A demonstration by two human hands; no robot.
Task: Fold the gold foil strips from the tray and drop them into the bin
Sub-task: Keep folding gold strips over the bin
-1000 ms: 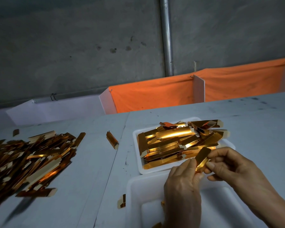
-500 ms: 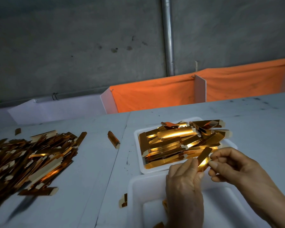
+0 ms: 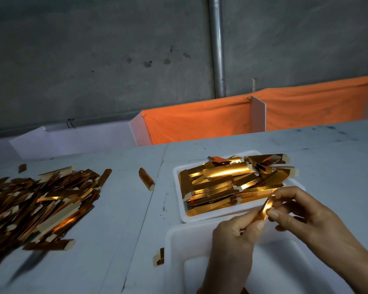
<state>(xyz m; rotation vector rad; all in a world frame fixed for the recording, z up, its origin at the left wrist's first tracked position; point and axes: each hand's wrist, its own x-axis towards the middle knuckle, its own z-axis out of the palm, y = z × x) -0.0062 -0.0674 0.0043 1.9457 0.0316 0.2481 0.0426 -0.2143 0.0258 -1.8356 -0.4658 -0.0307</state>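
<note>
Gold strip [image 3: 265, 209] pinched between left hand [image 3: 236, 234] and right hand [image 3: 302, 213], above bin [image 3: 179, 240] at desk's near edge, fold in progress. Tray [image 3: 176, 177] behind bin heaped: most strips left.

Table [image 3: 119, 219] w/ tray [image 3: 177, 188], bin [image 3: 179, 247], strips [image 3: 40, 202]

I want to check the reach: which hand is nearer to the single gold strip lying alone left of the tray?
Left. The left hand is right of and nearer the camera than that strip; the right hand is farther right.
</note>
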